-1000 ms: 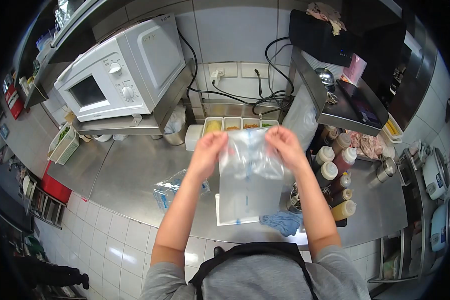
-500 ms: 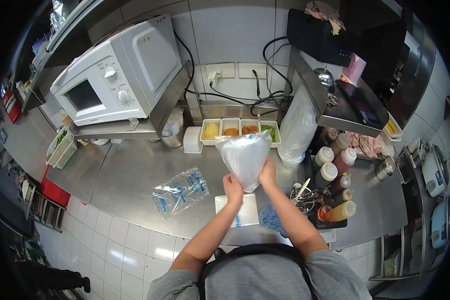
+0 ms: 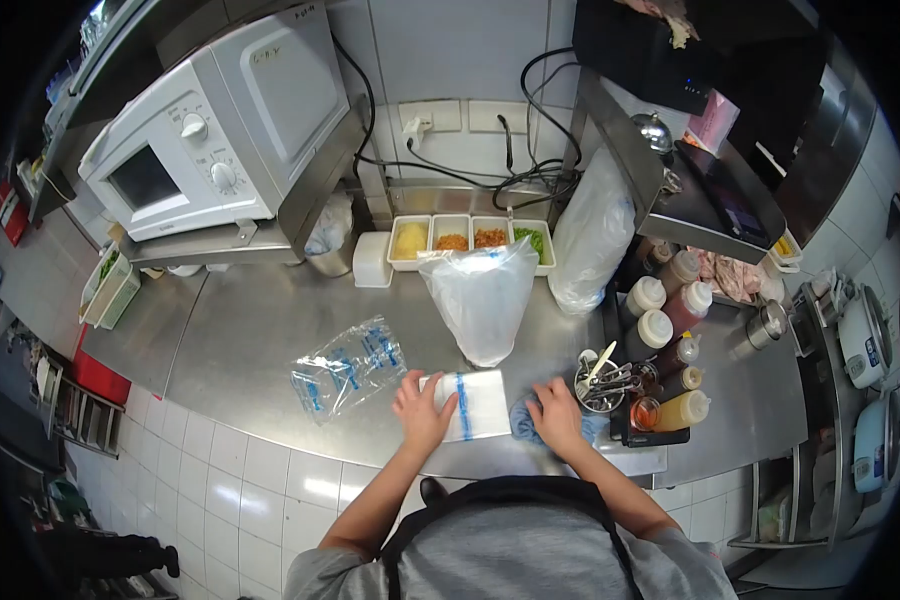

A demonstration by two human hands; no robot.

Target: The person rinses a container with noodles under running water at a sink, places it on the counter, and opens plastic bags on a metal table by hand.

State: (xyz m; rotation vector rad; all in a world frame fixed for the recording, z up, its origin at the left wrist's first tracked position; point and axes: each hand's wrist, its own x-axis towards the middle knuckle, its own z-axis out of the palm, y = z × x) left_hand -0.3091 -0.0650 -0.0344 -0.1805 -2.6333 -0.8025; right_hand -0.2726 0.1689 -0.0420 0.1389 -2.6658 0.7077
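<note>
My left hand (image 3: 425, 412) lies at the left side of a folded white stack with a blue stripe (image 3: 482, 403), fingers apart and thumb over its edge. The stack looks like flat plastic bags. My right hand (image 3: 558, 416) is over a crumpled blue cloth (image 3: 525, 424), fingers apart; its contact with the cloth is partly hidden. Beyond both hands, a white plastic bag (image 3: 480, 312) stands upright on the counter, opened out wide at the top. A clear wrapper with blue print (image 3: 348, 370) rests to the left.
White tubs of toppings (image 3: 410, 242) line the back wall. Squeeze bottles (image 3: 654, 330) and a pot of utensils (image 3: 600, 388) stand at right, beside a tall plastic-wrapped stack (image 3: 592, 240). A microwave (image 3: 220, 140) sits on the left shelf, and a metal shelf (image 3: 710, 220) overhangs the right.
Both hands have let go of the white plastic bag, which now stands on the counter. My left hand has moved down to the folded stack, my right hand down to the cloth.
</note>
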